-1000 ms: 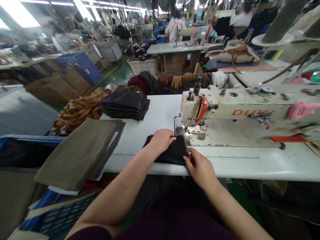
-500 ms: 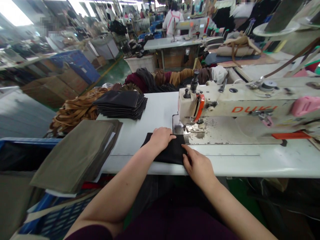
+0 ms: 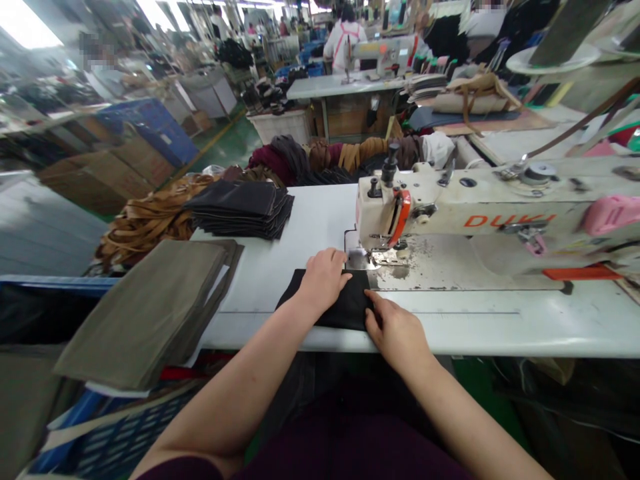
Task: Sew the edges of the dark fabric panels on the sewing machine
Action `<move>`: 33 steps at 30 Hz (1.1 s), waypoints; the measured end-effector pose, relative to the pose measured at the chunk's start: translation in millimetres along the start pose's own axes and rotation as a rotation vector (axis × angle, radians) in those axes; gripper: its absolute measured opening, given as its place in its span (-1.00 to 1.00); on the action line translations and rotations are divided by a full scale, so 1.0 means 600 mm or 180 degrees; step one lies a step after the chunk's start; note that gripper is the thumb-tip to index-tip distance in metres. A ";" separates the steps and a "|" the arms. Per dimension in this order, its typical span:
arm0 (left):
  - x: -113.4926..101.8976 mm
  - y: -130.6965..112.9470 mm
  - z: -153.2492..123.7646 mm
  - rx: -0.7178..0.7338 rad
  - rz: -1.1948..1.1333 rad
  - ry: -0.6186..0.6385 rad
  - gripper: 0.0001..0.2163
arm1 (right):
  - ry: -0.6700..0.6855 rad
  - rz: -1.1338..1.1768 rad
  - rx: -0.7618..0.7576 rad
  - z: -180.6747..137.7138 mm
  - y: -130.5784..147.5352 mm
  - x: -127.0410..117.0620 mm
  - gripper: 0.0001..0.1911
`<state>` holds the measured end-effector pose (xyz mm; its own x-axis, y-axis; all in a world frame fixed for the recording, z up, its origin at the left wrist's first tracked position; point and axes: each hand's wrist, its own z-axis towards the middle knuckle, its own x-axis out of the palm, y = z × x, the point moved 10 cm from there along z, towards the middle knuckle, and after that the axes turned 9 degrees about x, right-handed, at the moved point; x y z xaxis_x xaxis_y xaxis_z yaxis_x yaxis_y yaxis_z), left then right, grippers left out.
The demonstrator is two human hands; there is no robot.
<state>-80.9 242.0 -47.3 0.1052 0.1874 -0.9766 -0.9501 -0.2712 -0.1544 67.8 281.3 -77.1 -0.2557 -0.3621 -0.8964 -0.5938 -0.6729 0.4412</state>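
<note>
A dark, flat piece of black material [image 3: 350,310] lies on the white sewing table, just in front of the sewing machine's needle area [image 3: 383,257]. My left hand [image 3: 323,283] rests flat over its upper left part, fingers stretched toward the metal plate and thumb out to the right. At the piece's right edge, my right hand [image 3: 400,330] has its index finger and thumb on the border, the other fingers curled beneath. The material sits beside the presser foot, and no part of it shows under the foot.
Left on the table are a stack of black pieces [image 3: 243,207] and olive-grey pieces [image 3: 150,307] overhanging a blue crate [image 3: 115,420]. Brown straps [image 3: 145,213] heap behind them. The machine arm [image 3: 500,200] spans the right. Other people work farther back.
My left hand has shifted slightly up and forward on the black material, whose left corner now reaches a little farther left. My right hand stays at the right edge.
</note>
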 end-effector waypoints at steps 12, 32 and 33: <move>0.054 -0.104 -0.075 0.1096 0.0013 -0.0059 -0.58 | -0.0055 -0.0441 0.0014 -0.009 0.001 -0.002 -0.55; 0.055 -0.098 -0.010 0.1186 0.0088 -0.0090 -0.62 | -0.0319 -0.0533 0.0146 0.033 -0.017 -0.018 -0.56; 0.055 -0.098 -0.009 0.1189 0.0094 -0.0093 -0.62 | -0.0316 -0.0529 0.0152 0.034 -0.018 -0.018 -0.56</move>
<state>-20.1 259.0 -71.0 0.0730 0.2130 -0.9743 -0.9948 0.0853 -0.0559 61.5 305.4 -72.9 -0.2237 -0.1816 -0.9576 -0.6691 -0.6858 0.2864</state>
